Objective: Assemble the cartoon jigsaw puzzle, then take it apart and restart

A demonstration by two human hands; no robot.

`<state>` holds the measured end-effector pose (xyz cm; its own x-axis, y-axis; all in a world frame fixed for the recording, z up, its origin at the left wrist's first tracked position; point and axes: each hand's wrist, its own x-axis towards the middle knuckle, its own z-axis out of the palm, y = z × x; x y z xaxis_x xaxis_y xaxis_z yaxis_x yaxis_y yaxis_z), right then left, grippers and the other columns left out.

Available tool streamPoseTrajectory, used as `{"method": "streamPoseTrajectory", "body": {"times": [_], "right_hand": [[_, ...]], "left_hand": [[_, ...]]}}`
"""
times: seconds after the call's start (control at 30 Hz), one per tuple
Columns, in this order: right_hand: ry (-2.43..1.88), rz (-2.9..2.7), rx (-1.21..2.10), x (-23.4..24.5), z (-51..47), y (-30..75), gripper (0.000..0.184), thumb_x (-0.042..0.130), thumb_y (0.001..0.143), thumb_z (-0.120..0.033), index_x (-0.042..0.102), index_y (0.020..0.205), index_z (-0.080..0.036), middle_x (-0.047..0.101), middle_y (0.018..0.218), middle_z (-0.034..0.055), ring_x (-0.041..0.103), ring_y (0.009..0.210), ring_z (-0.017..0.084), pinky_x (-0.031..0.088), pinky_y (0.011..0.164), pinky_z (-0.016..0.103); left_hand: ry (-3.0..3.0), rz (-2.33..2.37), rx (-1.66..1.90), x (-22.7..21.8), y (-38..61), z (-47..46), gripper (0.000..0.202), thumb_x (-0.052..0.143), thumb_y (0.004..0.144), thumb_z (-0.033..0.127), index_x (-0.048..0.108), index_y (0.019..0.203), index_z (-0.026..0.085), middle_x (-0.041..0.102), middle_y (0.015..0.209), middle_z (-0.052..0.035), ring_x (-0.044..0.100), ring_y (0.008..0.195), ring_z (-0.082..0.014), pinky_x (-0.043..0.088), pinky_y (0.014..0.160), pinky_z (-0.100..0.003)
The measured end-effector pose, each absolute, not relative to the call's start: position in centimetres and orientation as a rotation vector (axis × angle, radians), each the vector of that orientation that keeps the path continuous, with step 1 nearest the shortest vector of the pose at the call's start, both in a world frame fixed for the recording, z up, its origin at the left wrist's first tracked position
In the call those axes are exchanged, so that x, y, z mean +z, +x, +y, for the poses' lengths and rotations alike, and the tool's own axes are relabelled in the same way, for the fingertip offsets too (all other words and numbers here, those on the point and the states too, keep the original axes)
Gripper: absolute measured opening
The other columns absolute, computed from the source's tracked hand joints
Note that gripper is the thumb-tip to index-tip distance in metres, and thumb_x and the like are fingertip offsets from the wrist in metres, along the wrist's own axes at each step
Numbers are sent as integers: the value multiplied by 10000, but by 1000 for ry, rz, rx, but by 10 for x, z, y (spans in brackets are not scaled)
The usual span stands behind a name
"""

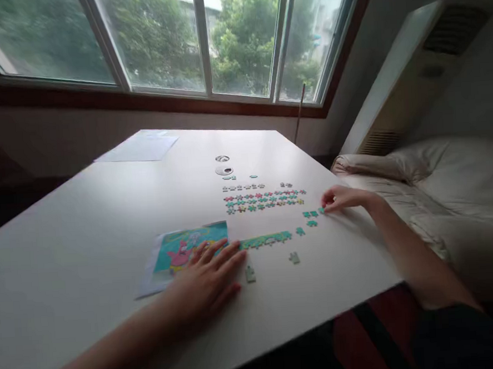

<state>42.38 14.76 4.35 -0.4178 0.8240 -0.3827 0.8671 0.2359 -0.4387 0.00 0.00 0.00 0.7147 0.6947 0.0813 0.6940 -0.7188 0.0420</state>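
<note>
At the far left of the broad white bench (86, 239) lies a pale, flat sheet of paper (136, 148). Nearer, a glossy teal printed sheet with a pink cartoon figure (168, 264) rests on the bench, partly covered by the left hand (208, 276). That hand's grip is spread wide, palm down, pinching nothing; its fingertips reach the left end of a narrow strip of joined teal-and-yellow puzzle pieces (264, 241). A sideways slip of this hand could drag the sheet or knock the strip askew, since the fingers lie at both.

Just right of the hand is a loose grey-green puzzle piece (250, 274); a wrist swung right might sweep it away. Beyond the strip stand close rows of small red, teal and yellow puzzle pieces (264, 200), which a trailing sleeve or forearm could jumble.

Farther right, near the strip's end, sit a few loose teal pieces (310, 214). Beside them, the right hand (341, 197) has its fingers drawn together at a tiny teal puzzle piece (321, 210); I cannot tell whether the grip holds it or merely presses it. A weak pinch could flick it into its neighbours.
</note>
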Motion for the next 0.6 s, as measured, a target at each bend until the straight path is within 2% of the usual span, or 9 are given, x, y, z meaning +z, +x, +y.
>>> {"method": "streamPoseTrajectory", "body": {"times": [0.4, 0.6], "right_hand": [[1562, 2439, -1009, 43, 144, 416, 333, 643, 604, -408, 625, 784, -128, 608, 743, 36, 502, 670, 137, 382, 610, 228], [1610, 2530, -934, 48, 153, 413, 449, 617, 631, -510, 637, 879, -135, 581, 673, 17, 485, 611, 122, 361, 562, 228]], "left_hand": [[2874, 1172, 156, 6, -1, 0, 480, 294, 906, 471, 308, 1349, 286, 326, 1397, -33, 322, 1237, -317, 255, 992, -521], [2838, 1185, 105, 10, 1, -1, 487, 268, 908, 475, 315, 1348, 270, 310, 1405, -37, 307, 1243, -326, 251, 984, -542]]}}
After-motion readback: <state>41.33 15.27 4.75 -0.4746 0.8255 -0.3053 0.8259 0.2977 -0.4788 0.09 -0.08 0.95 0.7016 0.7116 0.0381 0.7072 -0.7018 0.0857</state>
